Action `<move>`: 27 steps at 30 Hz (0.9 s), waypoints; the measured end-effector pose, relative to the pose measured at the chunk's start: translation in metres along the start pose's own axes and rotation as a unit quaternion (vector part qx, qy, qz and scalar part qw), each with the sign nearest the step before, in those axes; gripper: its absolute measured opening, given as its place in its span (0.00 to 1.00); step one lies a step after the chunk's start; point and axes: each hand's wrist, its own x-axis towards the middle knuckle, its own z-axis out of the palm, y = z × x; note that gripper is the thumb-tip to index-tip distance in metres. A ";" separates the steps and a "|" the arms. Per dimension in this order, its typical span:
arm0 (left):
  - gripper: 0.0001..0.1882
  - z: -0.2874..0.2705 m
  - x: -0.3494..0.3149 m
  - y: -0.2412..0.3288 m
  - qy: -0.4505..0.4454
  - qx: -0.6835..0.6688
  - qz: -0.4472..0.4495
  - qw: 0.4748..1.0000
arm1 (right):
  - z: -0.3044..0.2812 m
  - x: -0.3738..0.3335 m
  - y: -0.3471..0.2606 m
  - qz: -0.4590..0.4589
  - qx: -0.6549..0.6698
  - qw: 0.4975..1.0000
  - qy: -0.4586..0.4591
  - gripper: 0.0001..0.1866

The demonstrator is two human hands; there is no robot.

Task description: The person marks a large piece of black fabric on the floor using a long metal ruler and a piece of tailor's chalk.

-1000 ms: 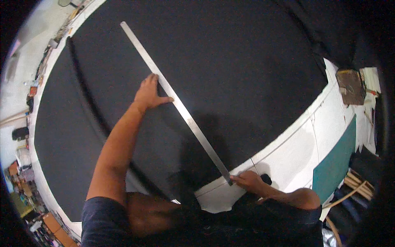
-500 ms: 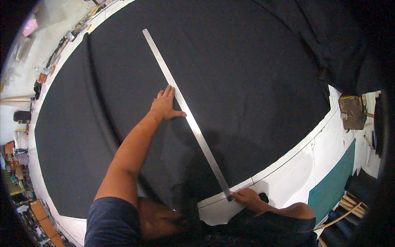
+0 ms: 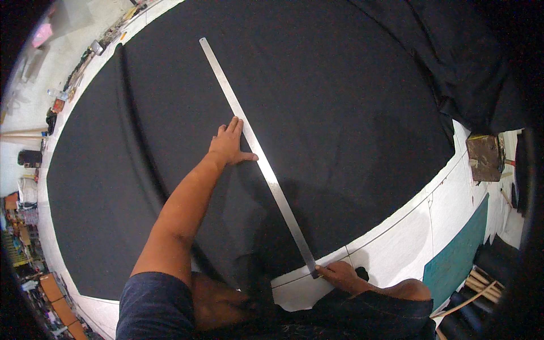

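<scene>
A long metal ruler (image 3: 275, 186) lies slantwise across a wide black cloth (image 3: 351, 124) spread over a white table. My left hand (image 3: 228, 146) rests flat against the ruler's left edge near its middle, with fingers and thumb spread and their tips on the metal. At the table's near edge, my right hand (image 3: 340, 276) grips the ruler's near end, thumb on top; its other fingers are mostly hidden. The ruler's far end lies on the cloth, away from both hands.
A raised fold (image 3: 139, 130) runs along the cloth on the left. Bunched black cloth (image 3: 464, 62) covers the far right. A brown block-like object (image 3: 485, 158) and a green board (image 3: 458, 255) are at the right. Small tools and boxes (image 3: 55, 292) line the left.
The ruler's far end has shifted slightly to the right over the cloth. Both hands keep their places on the ruler, and the view has moved a little.
</scene>
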 end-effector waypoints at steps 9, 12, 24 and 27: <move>0.68 0.020 0.010 -0.021 0.045 -0.021 0.045 0.998 | 0.023 -0.010 0.010 0.019 -0.011 1.000 0.002 0.30; 0.72 0.029 0.013 -0.038 0.059 0.039 0.064 0.995 | 0.014 0.005 0.004 -0.017 0.030 0.996 0.086 0.32; 0.71 0.019 0.015 -0.013 0.045 0.044 0.046 0.997 | 0.007 0.002 0.000 -0.001 0.031 0.994 0.108 0.29; 0.72 0.018 0.013 -0.013 0.041 0.046 0.039 0.997 | 0.008 0.003 0.001 0.004 0.026 0.996 0.089 0.29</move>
